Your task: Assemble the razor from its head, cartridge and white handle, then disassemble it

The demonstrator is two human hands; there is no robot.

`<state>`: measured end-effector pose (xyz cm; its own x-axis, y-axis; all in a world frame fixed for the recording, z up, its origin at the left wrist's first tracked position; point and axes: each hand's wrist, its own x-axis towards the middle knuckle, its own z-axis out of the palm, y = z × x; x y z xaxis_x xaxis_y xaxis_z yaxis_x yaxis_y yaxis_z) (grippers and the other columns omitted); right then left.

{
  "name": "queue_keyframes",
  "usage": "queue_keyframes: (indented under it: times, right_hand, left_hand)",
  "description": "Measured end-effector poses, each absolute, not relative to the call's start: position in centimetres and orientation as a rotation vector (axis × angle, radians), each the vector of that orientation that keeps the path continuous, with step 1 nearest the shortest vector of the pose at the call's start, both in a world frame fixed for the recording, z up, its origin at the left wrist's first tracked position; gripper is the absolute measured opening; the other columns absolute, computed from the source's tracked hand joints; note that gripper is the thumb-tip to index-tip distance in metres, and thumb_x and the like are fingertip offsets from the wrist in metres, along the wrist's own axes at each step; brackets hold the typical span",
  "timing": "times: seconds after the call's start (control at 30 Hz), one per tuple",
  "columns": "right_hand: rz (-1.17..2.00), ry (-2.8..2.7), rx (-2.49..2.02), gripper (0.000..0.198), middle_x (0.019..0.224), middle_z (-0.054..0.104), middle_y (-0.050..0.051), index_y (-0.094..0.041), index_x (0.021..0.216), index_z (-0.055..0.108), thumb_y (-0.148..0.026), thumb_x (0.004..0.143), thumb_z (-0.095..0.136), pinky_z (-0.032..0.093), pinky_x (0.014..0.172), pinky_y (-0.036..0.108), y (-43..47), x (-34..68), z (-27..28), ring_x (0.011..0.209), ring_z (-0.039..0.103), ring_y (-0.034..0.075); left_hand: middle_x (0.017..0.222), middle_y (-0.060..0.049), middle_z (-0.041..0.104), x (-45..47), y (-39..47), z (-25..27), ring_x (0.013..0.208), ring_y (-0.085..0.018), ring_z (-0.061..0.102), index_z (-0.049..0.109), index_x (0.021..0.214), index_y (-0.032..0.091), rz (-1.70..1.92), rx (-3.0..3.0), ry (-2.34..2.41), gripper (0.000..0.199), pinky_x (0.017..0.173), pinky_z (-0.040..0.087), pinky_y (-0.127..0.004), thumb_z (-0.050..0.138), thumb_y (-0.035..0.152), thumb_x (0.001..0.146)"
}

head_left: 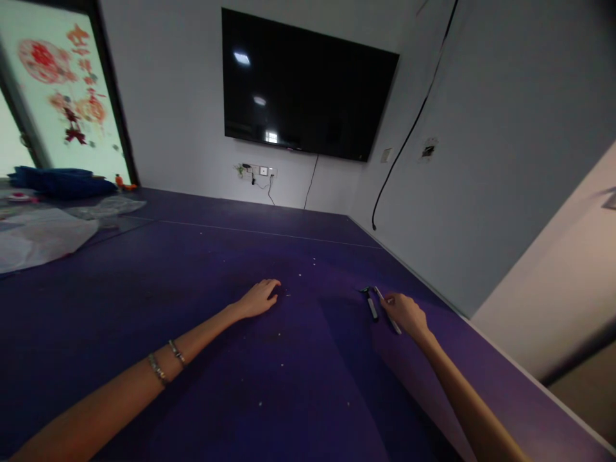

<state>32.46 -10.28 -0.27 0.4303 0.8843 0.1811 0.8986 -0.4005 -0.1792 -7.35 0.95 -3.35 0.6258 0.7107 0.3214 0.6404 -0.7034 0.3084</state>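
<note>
My right hand (407, 314) is at the right side of the purple surface, its fingers closed on a slim, pale, stick-like tool (395, 326). The exact kind of that tool is too small to make out. Just left of it lies what looks like a small hammer (372, 307), with a dark and grey handle and its head pointing away from me. My left hand (258, 299) rests low over the middle of the surface, thumb and fingers apart, holding nothing. Tiny white bits (299, 275) are scattered near it.
The wide purple surface (192, 289) reaches back to the wall. At the far left lie a translucent plastic sheet (43, 234) and a dark blue cloth bundle (65, 182). A black cable (409, 131) hangs at the right wall, and a television (308, 83) is mounted behind.
</note>
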Motion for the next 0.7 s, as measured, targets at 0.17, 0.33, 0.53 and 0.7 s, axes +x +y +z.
queue_keyframes:
  times: [0.17, 0.33, 0.53, 0.7]
  right_hand:
    - [-0.176, -1.89, -2.047, 0.032, 0.098, 0.065, 0.011, -0.016, 0.101, 0.065, -0.03, 0.081, 0.044, 0.042, 0.079, 0.027, -8.2, 28.2, -0.3, 0.091, 0.06, 0.021]
    - [-0.124, -2.04, -1.839, 0.033, 0.106, 0.061, 0.014, -0.012, 0.107, 0.062, -0.026, 0.083, 0.043, 0.039, 0.089, 0.028, -6.2, 24.0, -2.6, 0.1, 0.056, 0.021]
    - [-0.165, -2.019, -1.874, 0.042, 0.121, 0.054, 0.017, -0.009, 0.119, 0.055, -0.029, 0.086, 0.04, 0.038, 0.094, 0.034, -4.8, 22.2, -5.7, 0.112, 0.049, 0.025]
    - [-0.175, -2.002, -1.881, 0.042, 0.124, 0.053, 0.016, -0.009, 0.117, 0.057, -0.031, 0.087, 0.036, 0.036, 0.097, 0.036, -4.9, 22.3, -6.5, 0.115, 0.047, 0.025]
  left_hand:
    - [0.119, -0.015, 0.054, -9.9, 3.0, -3.9, 0.113, -0.023, 0.048, 0.048, 0.115, 0.01, 0.705, 2.632, 1.338, 0.036, 0.098, 0.036, -0.036, 0.041, 0.024, 0.082]
    - [0.12, -0.017, 0.054, -12.0, 4.4, -4.7, 0.114, -0.023, 0.049, 0.047, 0.117, 0.007, 0.735, 2.536, 1.522, 0.039, 0.098, 0.036, -0.035, 0.039, 0.026, 0.083]
    - [0.132, -0.018, 0.046, -12.2, 4.5, -6.0, 0.127, -0.029, 0.035, 0.045, 0.124, 0.007, 0.573, 2.612, 1.605, 0.044, 0.103, 0.028, -0.043, 0.037, 0.029, 0.086]
    - [0.136, -0.015, 0.042, -12.2, 4.5, -6.7, 0.131, -0.029, 0.029, 0.044, 0.126, 0.012, 0.55, 2.602, 1.637, 0.044, 0.104, 0.025, -0.046, 0.034, 0.031, 0.088]
